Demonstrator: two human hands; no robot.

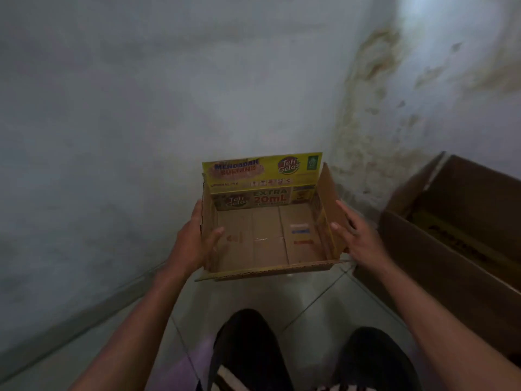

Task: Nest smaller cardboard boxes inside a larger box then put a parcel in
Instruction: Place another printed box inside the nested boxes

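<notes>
A small open cardboard box [267, 238] with yellow "Teh Gelas" printing is held up in front of me, its inside bare and its far flap standing upright. My left hand [194, 238] grips its left wall, thumb inside. My right hand [356, 235] presses flat against the right flap from outside, fingers spread. A large brown open box [439, 249] stands on the floor to the right, separate from the small one. No parcel is visible.
A stained grey wall corner rises just behind the small box. The floor is pale tile. My knees in dark trousers [248, 351] sit at the bottom of the view, below the held box.
</notes>
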